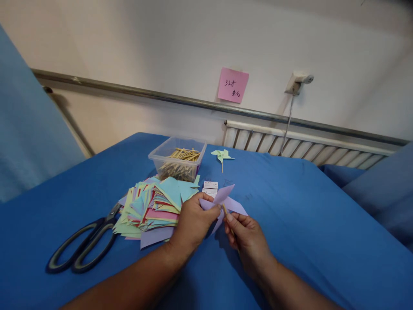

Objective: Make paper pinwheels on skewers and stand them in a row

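Between my hands is a purple paper pinwheel (pixel 225 194), its folded blades spread out. My left hand (pixel 196 219) pinches it near the centre, thumb on the paper. Held in my right hand (pixel 247 234) is a thin wooden stick (pixel 225 209), its upper end touching or very close to the pinwheel's middle; I cannot tell whether they are joined. Just left of my left hand lies a heap of cut coloured paper pieces (pixel 164 202). Small white boxes (pixel 211 185) sit behind the pinwheel, partly hidden by my left hand.
A clear plastic box (pixel 155 158) of wooden sticks stands behind the paper heap. Large dark-handled scissors (pixel 97 234) lie at left, blades partly under the paper. A finished green pinwheel (pixel 222 156) lies farther back on the blue-covered table (pixel 309 224). Beyond are a wall rail and radiator (pixel 258 140).
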